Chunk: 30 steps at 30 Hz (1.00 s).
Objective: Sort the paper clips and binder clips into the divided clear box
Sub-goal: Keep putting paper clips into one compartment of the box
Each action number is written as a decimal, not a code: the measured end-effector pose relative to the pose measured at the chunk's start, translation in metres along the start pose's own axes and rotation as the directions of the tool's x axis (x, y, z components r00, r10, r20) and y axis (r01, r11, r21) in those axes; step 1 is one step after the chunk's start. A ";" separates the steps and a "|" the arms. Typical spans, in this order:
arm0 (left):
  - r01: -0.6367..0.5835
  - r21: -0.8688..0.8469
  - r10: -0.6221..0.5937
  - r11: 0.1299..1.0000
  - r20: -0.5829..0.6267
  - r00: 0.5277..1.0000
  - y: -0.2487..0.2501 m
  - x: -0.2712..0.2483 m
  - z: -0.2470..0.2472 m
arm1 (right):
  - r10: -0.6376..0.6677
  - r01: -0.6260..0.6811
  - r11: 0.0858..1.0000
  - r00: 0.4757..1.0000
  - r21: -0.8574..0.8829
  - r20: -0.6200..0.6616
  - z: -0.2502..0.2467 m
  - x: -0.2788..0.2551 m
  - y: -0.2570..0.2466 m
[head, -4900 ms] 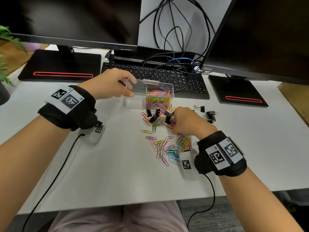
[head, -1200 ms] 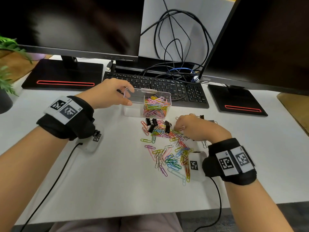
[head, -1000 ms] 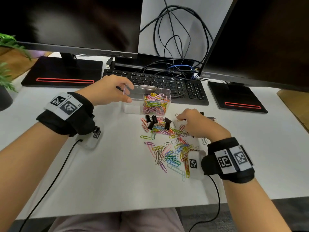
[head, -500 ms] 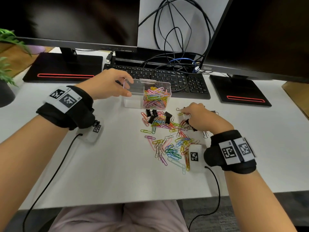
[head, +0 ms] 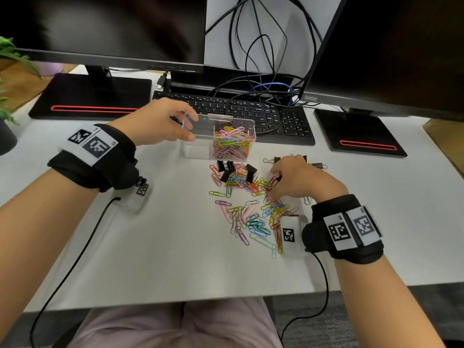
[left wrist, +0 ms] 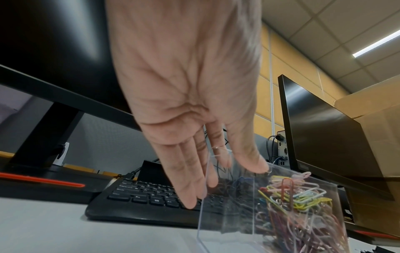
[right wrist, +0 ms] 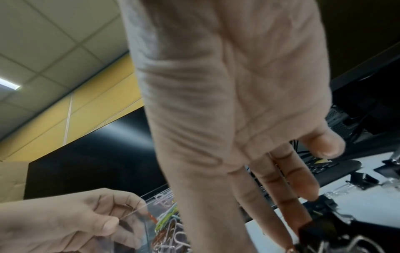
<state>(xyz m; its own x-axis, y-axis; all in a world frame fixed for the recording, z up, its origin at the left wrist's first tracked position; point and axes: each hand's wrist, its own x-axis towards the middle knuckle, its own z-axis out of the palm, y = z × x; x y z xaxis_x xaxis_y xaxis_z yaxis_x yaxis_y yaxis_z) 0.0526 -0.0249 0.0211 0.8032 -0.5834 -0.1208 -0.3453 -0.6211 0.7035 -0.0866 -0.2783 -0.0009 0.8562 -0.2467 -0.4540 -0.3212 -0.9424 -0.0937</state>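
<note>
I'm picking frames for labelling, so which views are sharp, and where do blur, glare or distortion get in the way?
Head view: mostly sharp, evenly lit, though wide-angle bending slants the monitors. Left wrist view: the clear box is smeared, and glare streaks the screen. Right wrist view: the right hand looms large and soft, and the binder clips at its fingertips are dark and blurred.

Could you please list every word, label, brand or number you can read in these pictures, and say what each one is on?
"ThinkVision": faint on the right monitor's bezel, only just legible.
"L5": beside the square code on the left wristband, small and uncertain.
"R5": beside the code on the right wristband, also small.
Keyboard key legends: too small and blurred to read.
Clear box, paper clips and binder clips: no text visible.
</note>
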 end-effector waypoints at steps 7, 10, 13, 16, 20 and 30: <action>-0.009 -0.006 0.009 1.000 0.000 1.000 0.000 -0.002 -0.001 | -0.055 0.055 0.998 0.998 0.014 0.012 0.007 0.004 -0.008; -0.015 -0.009 0.015 1.000 -0.003 1.000 0.000 -0.002 -0.001 | -0.108 0.109 0.994 0.994 0.030 -0.035 0.009 0.005 -0.013; -0.016 -0.014 0.016 1.000 -0.002 1.000 0.001 -0.002 -0.001 | -0.192 0.197 0.979 0.977 0.047 -0.087 0.009 0.004 -0.018; -0.015 -0.016 0.015 1.000 -0.001 1.000 0.000 -0.002 -0.001 | -0.228 0.237 0.969 0.966 0.067 -0.126 0.008 0.004 -0.020; -0.018 -0.024 0.018 1.000 0.002 1.000 0.000 -0.002 -0.001 | -0.247 0.256 0.965 0.958 0.048 -0.142 0.005 0.006 -0.022; -0.036 -0.019 0.036 0.999 0.003 0.999 -0.002 -0.001 -0.001 | -0.227 0.284 0.929 0.944 0.238 -0.241 -0.008 0.002 -0.012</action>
<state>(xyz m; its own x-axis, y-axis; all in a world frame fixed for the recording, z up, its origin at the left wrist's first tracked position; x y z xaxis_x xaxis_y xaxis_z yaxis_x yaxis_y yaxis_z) 0.0526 -0.0225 0.0210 0.7889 -0.6067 -0.0975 -0.3645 -0.5897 0.7207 -0.0780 -0.2692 0.0068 0.9783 -0.0736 -0.1938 -0.1517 -0.8913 -0.4272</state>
